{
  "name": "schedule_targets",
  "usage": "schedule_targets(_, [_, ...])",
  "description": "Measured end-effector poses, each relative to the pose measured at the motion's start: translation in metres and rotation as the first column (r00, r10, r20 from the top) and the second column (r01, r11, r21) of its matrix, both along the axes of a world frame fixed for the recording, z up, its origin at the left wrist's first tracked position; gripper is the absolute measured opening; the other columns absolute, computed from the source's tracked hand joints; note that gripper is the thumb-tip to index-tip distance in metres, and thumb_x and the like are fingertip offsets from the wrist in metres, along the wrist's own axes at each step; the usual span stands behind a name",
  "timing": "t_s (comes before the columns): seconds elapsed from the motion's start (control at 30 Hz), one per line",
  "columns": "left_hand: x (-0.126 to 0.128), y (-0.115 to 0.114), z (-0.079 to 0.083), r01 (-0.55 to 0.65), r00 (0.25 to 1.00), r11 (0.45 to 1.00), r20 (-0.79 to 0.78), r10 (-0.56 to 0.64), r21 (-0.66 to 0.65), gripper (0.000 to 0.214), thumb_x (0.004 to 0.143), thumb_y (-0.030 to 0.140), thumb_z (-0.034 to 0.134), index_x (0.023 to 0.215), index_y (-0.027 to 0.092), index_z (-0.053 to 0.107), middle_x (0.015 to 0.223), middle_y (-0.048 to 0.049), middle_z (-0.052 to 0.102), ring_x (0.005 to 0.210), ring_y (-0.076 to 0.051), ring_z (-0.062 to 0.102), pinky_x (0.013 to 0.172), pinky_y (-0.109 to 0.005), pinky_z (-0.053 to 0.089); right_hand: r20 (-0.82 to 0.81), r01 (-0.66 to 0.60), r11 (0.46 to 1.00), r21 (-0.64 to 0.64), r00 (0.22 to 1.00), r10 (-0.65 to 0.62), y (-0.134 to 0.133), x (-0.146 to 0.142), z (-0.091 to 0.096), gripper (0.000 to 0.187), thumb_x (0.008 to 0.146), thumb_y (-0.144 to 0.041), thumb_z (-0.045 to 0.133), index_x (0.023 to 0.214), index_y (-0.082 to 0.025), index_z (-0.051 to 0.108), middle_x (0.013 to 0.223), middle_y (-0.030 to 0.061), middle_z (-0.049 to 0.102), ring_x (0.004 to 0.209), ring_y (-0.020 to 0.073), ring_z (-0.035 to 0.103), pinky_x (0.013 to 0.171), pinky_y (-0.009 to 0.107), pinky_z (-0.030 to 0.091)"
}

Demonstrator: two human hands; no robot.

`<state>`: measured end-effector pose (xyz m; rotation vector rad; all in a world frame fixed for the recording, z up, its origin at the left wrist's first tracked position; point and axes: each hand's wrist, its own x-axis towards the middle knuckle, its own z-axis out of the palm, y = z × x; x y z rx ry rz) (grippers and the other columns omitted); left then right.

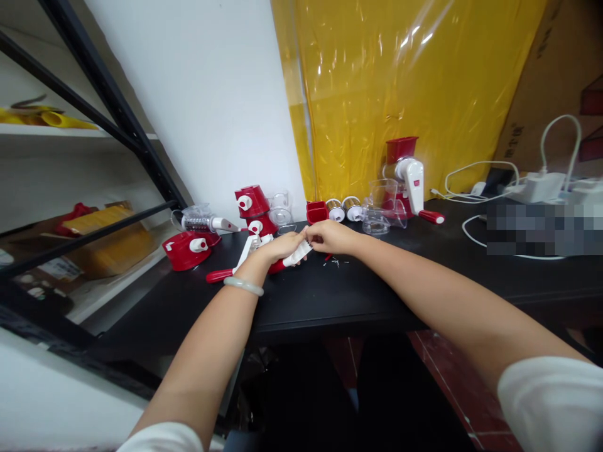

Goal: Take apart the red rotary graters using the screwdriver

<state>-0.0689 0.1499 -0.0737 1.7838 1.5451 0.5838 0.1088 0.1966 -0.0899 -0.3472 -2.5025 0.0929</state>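
My left hand (pixel 284 243), with a pale bangle at the wrist, is closed around a white crank handle (pixel 298 255) with a red grip. At the handle's upper end, the fingers of my right hand (pixel 332 235) are pinched together; what they hold, if anything, is too small and hidden to make out. Several small white pieces (pixel 335 262) lie on the black table (pixel 325 298) just right of the handle. Left of my left hand lies another white crank handle (pixel 245 252) with a red grip.
Red grater housings (pixel 188 252) stand at the left, some stacked (pixel 252 202). Behind my hands are a red hopper (pixel 317 212) and metal drums (pixel 352 208). Clear plastic parts (pixel 386 207) and an assembled rotary grater (pixel 411 176) stand right. White cables (pixel 471 199) lie farther right; a shelf rack (pixel 113 119) borders the left.
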Motion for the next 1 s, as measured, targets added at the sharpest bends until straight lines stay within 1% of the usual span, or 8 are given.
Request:
schedule_targets(0.2, [-0.003,0.007,-0.004,-0.051,0.999,0.998,-0.013,0.051,-0.021,0.065,0.084,0.072,0.041,0.074,0.012,0.064,0.064,-0.0087,0.068,0.049,-0.016,0.059,0.049,-0.027,0.045,0.019,0.06,0.975,-0.213,0.998,-0.057,0.007,0.006,0.006,0.014,0.066,-0.007,0.058,0.076,-0.017,0.058,0.068,-0.0015,0.061,0.062,0.0103,0.054,0.06,0.022,0.038])
schedule_targets(0.33, [0.001,0.004,-0.002,-0.045,0.999,0.999,-0.023,0.044,-0.029,0.058,0.086,0.068,0.044,0.086,0.013,0.065,0.067,-0.0073,0.069,0.053,-0.018,0.062,0.049,-0.026,0.046,0.258,0.247,0.873,-0.421,0.955,-0.146,0.016,0.022,0.016,0.012,0.062,-0.009,0.063,0.071,-0.018,0.06,0.064,-0.0015,0.062,0.059,0.0121,0.056,0.056,0.022,0.04])
schedule_targets(0.43, [0.005,-0.002,0.002,-0.039,0.998,0.999,-0.053,0.037,-0.033,0.055,0.084,0.066,0.049,0.095,0.014,0.066,0.071,-0.0062,0.071,0.057,-0.018,0.063,0.051,-0.026,0.046,0.4,0.302,0.786,-0.539,0.913,-0.077,0.021,0.03,0.019,0.01,0.063,-0.013,0.067,0.071,-0.018,0.063,0.065,-0.0008,0.063,0.058,0.0125,0.057,0.054,0.023,0.042])
schedule_targets(0.5, [0.007,-0.006,0.005,-0.037,0.998,0.999,-0.058,0.035,-0.034,0.055,0.083,0.066,0.051,0.099,0.015,0.066,0.072,-0.0052,0.071,0.059,-0.018,0.063,0.052,-0.025,0.046,0.422,0.302,0.765,-0.57,0.905,-0.043,0.024,0.032,0.019,0.011,0.066,-0.021,0.07,0.073,-0.018,0.063,0.065,-0.0003,0.063,0.058,0.0128,0.057,0.054,0.023,0.042])
schedule_targets(0.67, [0.008,-0.01,0.007,-0.013,0.998,1.0,-0.064,0.014,0.014,0.053,0.084,0.065,0.051,0.101,0.016,0.065,0.076,-0.0044,0.071,0.063,-0.018,0.064,0.054,-0.025,0.047,0.157,0.283,0.894,-0.348,0.957,-0.242,0.029,0.027,0.014,0.034,0.067,-0.037,0.075,0.088,-0.018,0.057,0.08,0.0028,0.063,0.07,0.0166,0.058,0.063,0.028,0.045])
schedule_targets(0.77, [0.008,-0.01,0.007,0.045,0.998,0.999,-0.032,-0.045,0.011,0.052,0.086,0.064,0.049,0.102,0.016,0.064,0.077,-0.0038,0.07,0.065,-0.017,0.064,0.054,-0.024,0.047,-0.006,0.209,0.952,-0.226,0.976,-0.216,0.029,0.022,0.01,0.05,0.062,-0.036,0.08,0.101,-0.017,0.055,0.102,0.0081,0.061,0.093,0.0211,0.058,0.079,0.033,0.047])
schedule_targets(0.9, [0.009,-0.011,0.006,0.067,0.998,0.997,0.007,-0.066,-0.042,0.054,0.087,0.065,0.046,0.106,0.016,0.061,0.069,-0.0029,0.069,0.058,-0.017,0.062,0.05,-0.024,0.044,0.048,0.122,0.926,-0.356,0.992,-0.113,0.025,0.018,0.005,0.042,0.069,-0.029,0.076,0.104,-0.016,0.058,0.102,0.0063,0.065,0.093,0.0183,0.061,0.082,0.031,0.046])
schedule_targets(1.0, [0.011,-0.012,0.006,0.074,0.997,0.995,0.015,-0.073,-0.062,0.054,0.088,0.065,0.044,0.107,0.016,0.06,0.068,-0.0034,0.069,0.057,-0.017,0.062,0.052,-0.025,0.045,0.089,0.143,0.898,-0.415,0.989,-0.117,0.023,0.016,0.003,0.035,0.071,-0.029,0.076,0.099,-0.017,0.06,0.096,0.004,0.068,0.089,0.0169,0.063,0.079,0.028,0.046])
